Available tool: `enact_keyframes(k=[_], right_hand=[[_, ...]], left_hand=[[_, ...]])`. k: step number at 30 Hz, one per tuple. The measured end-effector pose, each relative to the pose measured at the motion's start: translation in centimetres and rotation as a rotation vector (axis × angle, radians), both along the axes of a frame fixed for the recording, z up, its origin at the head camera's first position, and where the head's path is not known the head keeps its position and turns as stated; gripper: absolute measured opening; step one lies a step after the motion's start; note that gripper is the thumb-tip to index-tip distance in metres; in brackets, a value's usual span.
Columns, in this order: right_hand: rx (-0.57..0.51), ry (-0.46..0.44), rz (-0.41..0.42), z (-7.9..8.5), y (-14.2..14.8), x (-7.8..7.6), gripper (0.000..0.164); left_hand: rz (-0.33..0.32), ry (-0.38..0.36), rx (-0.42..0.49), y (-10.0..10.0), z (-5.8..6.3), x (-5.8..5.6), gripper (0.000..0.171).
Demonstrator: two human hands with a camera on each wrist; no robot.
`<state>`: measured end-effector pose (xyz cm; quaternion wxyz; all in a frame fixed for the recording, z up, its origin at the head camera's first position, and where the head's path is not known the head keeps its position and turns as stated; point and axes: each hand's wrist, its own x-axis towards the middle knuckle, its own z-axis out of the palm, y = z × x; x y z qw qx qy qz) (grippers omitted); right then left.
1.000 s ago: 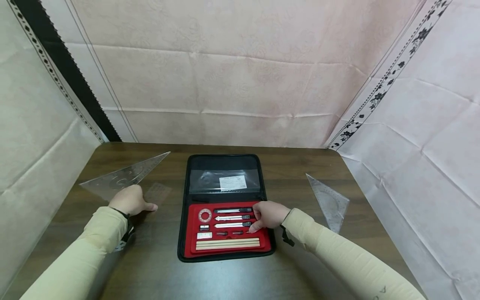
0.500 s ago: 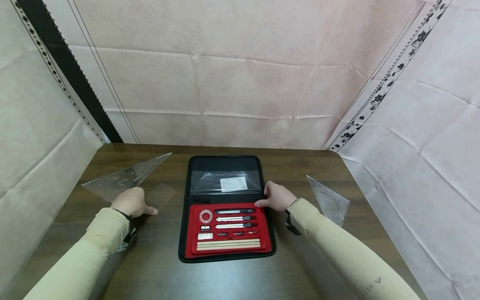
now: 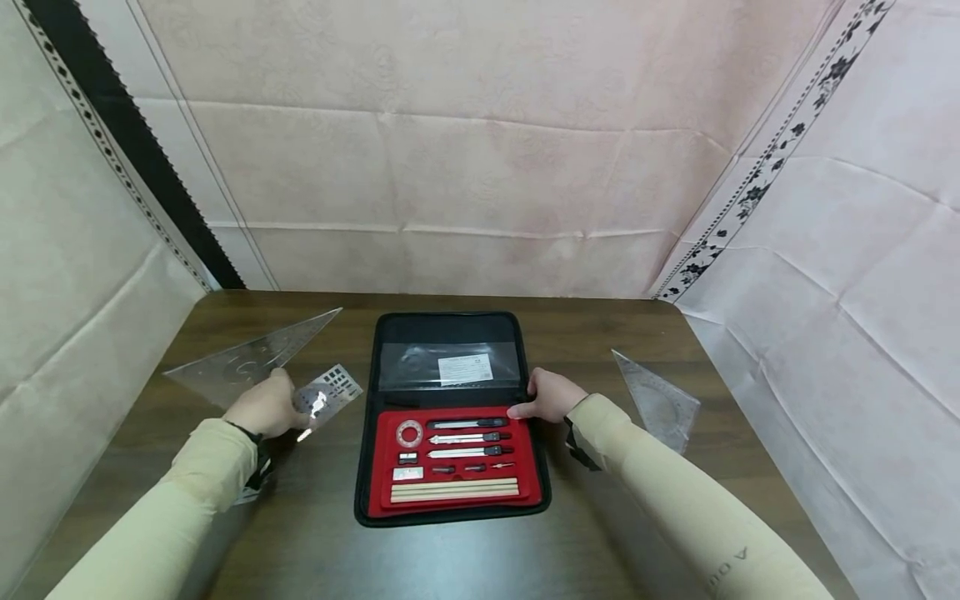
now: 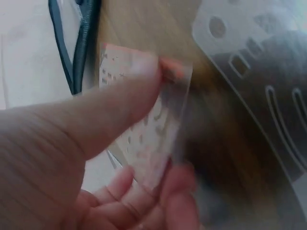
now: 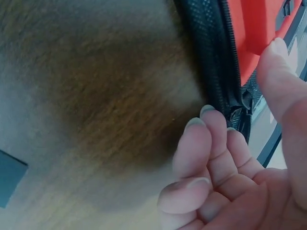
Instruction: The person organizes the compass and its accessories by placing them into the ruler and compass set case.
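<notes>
My left hand pinches a small clear stencil with rows of cut-outs, tilted up off the wooden table. In the left wrist view, the thumb lies across the stencil's face and the other fingers curl behind its lower end. My right hand grips the right side of an open black zip case. Its thumb rests on the red tray inside, while the fingers curl by the zipper edge, as the right wrist view shows. In the tray lie compasses, a ring-shaped piece, an eraser and pencils.
A large clear set square lies beyond my left hand, partly covered by it. Another clear set square lies right of the case. Cloth hangs behind the table and along both sides.
My left hand has lifted the stencil from lying flat on the table. My right hand has moved from the tray's right side up to the case's right edge and stayed there.
</notes>
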<state>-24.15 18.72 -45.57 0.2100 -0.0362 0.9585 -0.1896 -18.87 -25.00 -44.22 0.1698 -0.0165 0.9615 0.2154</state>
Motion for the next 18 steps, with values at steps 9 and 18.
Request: enact_keyframes(k=[9,18], right_hand=[[0.066,-0.016,0.009,-0.1,-0.1,-0.1,0.061],[0.078,-0.007,0.012,0.0,-0.3,-0.3,0.063]], left_hand=[[-0.053,0.311,0.221,1.6,2.4,-3.2,0.019],[-0.078,0.435,0.348,8.6,1.0,-9.5,0.030]])
